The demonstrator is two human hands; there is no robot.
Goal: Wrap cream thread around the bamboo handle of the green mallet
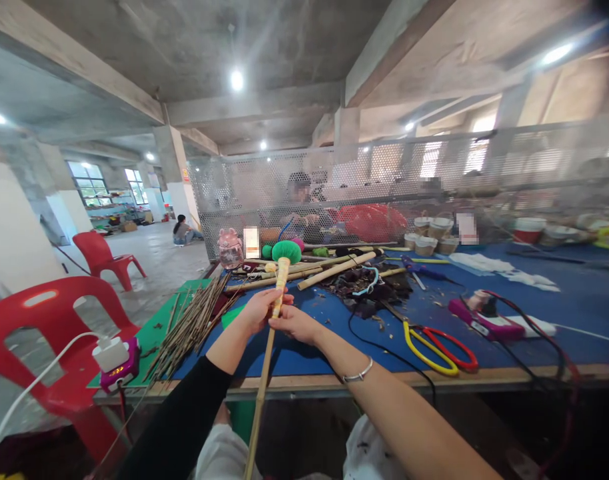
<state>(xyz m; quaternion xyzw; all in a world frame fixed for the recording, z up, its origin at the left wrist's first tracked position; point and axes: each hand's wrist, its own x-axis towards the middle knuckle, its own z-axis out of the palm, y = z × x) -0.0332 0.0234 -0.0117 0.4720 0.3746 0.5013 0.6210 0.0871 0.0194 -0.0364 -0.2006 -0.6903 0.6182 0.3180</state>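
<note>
The fingers of the left hand point(258, 310) and right hand point(298, 325) pinch the green-headed stick point(266, 360), partly over the tabletop point(307, 363); beyond stand a pink bottle point(230, 251), clustered pale tubs point(426, 247) and a red-and-white tub point(529, 231), contents unclear.

One slender bamboo stick point(264, 373), pale tan, with a faint node ring on the lower shaft. Pose: raised and slanting, lower end nearest the wearer, upper end farther away and slightly to the right. Upper section bound in cream-and-yellow wrapping point(283, 271), spiral turns visible, gripped near its lower end, where part of the surface is covered. Top fitted with a bright green rounded head point(286, 251), broader than the shaft, seated on the wrapping; its material appears to be fabric or yarn, texture too blurred to confirm
</note>
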